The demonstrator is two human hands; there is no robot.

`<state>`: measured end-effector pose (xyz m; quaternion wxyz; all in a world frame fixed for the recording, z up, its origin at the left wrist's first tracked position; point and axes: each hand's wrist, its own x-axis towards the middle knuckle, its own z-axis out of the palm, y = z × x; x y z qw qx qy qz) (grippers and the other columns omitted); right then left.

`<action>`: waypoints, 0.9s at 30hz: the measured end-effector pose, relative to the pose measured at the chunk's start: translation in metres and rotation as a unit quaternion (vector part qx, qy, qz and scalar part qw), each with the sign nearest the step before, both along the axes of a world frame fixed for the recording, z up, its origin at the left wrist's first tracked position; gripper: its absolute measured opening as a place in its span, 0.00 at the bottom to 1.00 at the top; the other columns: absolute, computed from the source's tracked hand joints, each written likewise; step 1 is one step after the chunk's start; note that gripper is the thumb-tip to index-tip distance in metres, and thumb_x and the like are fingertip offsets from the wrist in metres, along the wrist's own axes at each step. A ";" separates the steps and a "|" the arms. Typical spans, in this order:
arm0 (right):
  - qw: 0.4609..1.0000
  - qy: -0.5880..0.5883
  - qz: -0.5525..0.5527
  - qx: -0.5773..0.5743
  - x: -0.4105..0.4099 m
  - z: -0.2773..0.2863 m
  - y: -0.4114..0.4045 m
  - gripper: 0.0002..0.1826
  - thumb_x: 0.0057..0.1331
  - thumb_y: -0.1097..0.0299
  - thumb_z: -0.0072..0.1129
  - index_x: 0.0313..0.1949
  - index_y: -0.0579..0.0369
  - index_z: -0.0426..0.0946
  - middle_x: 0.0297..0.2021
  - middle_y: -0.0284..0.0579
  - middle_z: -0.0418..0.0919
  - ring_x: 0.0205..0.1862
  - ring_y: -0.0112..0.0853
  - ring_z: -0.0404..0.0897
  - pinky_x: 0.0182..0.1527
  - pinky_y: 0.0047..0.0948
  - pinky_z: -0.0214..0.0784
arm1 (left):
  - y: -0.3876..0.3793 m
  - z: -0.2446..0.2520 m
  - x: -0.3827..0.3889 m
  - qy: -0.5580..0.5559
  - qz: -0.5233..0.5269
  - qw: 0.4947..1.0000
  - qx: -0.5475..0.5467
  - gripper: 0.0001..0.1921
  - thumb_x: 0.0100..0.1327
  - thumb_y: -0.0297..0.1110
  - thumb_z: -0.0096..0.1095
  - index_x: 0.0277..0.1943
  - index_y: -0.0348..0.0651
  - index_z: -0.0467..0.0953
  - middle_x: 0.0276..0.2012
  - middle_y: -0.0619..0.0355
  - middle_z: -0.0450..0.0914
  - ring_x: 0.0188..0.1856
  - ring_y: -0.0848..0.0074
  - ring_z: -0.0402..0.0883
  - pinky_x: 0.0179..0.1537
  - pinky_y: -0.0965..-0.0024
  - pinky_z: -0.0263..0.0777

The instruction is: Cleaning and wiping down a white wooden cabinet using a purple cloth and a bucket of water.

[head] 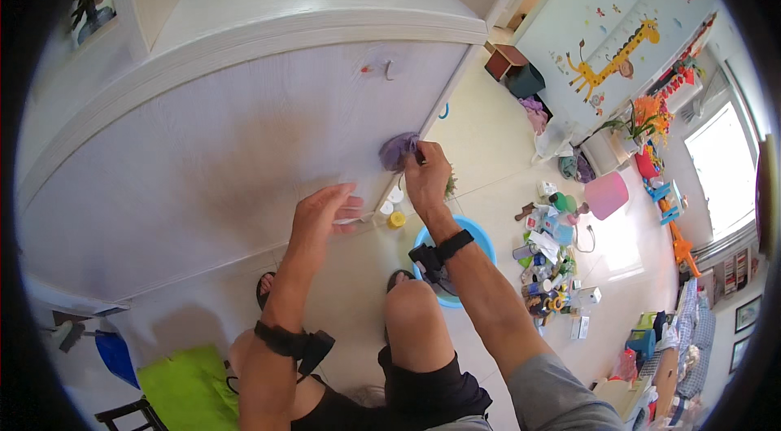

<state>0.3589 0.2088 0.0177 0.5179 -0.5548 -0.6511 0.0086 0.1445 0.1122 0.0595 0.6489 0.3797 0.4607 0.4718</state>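
My right hand (428,177) grips a bunched purple cloth (398,151) at the right edge of a pale wooden cabinet panel (256,144). Part of the cloth is hidden behind my fingers. To its left, my left hand (326,211) hovers before the lower panel with its fingers apart and nothing in it. A small hook (390,70) is fixed high on the panel, with a red mark (365,69) beside it. Below my right wrist a light blue basin (485,242) stands on the floor, partly covered by my forearm.
A yellow lidded container (396,220) stands by the cabinet's lower corner. Several bottles, boxes and other small items (549,272) lie on the tiled floor to the right, near a pink lampshade (606,195). A green cloth (186,391) and a blue dustpan (116,358) are at lower left.
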 end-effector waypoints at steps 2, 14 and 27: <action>1.000 0.029 -0.007 0.007 -0.015 0.015 -0.003 0.10 0.58 0.77 0.63 0.41 0.62 0.79 0.34 0.51 0.79 0.35 0.40 0.78 0.40 0.35 0.72 | -0.007 -0.010 -0.005 -0.001 0.022 0.999 -0.025 0.23 0.69 0.47 0.58 0.57 0.36 0.77 0.45 0.51 0.84 0.44 0.71 0.83 0.43 0.69 0.76; 0.999 0.033 0.027 0.020 -0.008 0.050 -0.002 0.06 0.59 0.77 0.59 0.37 0.64 0.75 0.36 0.56 0.75 0.35 0.52 0.77 0.39 0.42 0.72 | -0.004 0.000 -0.006 0.007 0.019 1.000 -0.004 0.21 0.69 0.46 0.59 0.55 0.38 0.78 0.44 0.52 0.84 0.43 0.72 0.83 0.42 0.70 0.76; 0.850 0.497 0.137 -0.106 -0.029 0.065 -0.008 0.12 0.64 0.70 0.62 0.40 0.69 0.78 0.26 0.44 0.78 0.25 0.24 0.76 0.27 0.26 0.69 | -0.001 -0.009 -0.014 0.019 0.040 0.999 -0.025 0.19 0.70 0.45 0.58 0.54 0.38 0.78 0.44 0.54 0.83 0.43 0.73 0.82 0.42 0.70 0.76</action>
